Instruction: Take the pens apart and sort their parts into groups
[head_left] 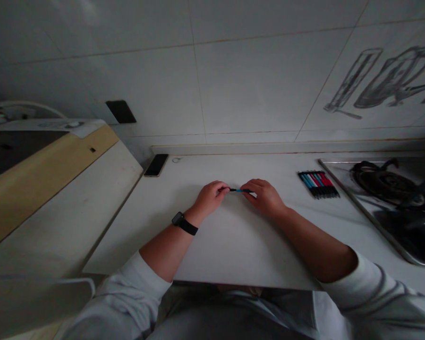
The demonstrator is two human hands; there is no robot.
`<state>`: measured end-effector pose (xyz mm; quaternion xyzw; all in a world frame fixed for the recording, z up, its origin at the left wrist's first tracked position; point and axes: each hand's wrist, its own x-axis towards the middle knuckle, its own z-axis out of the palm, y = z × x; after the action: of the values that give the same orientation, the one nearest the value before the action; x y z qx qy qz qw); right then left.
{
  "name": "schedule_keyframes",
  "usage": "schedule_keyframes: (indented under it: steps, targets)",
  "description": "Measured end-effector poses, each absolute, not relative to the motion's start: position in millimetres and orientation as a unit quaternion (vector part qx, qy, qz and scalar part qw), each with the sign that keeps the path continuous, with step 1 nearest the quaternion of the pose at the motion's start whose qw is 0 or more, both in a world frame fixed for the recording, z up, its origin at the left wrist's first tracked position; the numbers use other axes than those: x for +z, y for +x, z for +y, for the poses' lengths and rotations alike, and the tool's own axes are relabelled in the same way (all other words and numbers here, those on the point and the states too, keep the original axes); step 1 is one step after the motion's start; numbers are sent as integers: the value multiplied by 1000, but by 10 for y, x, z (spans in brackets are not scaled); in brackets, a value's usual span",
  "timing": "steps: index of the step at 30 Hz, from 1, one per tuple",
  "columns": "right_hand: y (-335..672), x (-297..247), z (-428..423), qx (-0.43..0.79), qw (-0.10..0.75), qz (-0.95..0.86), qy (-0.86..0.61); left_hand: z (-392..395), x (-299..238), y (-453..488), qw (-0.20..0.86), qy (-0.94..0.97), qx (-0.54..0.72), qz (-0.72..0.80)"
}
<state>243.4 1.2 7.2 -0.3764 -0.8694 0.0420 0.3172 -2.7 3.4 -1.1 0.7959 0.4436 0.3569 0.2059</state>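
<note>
A thin blue and black pen (240,190) lies level between my two hands over the white counter (233,236). My left hand (209,198), with a black watch on its wrist, pinches the pen's left end with curled fingers. My right hand (264,195) pinches the right end, fingers closed round it. A row of several pens (318,183) with blue and red barrels lies on the counter to the right of my right hand, apart from it.
A dark phone (156,165) lies at the counter's back left, a small ring (176,160) beside it. A gas hob (393,198) is set into the counter at right. A wooden board (53,189) slopes away on the left. Tiled wall behind.
</note>
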Motion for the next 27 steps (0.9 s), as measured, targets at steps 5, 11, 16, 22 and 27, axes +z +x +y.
schedule_keyframes:
  steps: [5, 11, 16, 22, 27]
  targets:
    - [2422, 75, -3, 41, 323, -871, -367, 14, 29, -37, 233, 790, 325, 464]
    - [2403, 97, -20, 38, 326, -875, -356, -5, 62, -33, 249, 793, 284, 479]
    - [2397, 99, -29, 30, 322, -876, -358, -5, 43, -26, 256, 795, 276, 476]
    - [2397, 102, -30, 29, 322, -877, -357, -17, 41, -24, 250, 797, 283, 472]
    - [2409, 76, -15, 36, 299, -881, -364, -3, 39, -33, 244, 803, 301, 453]
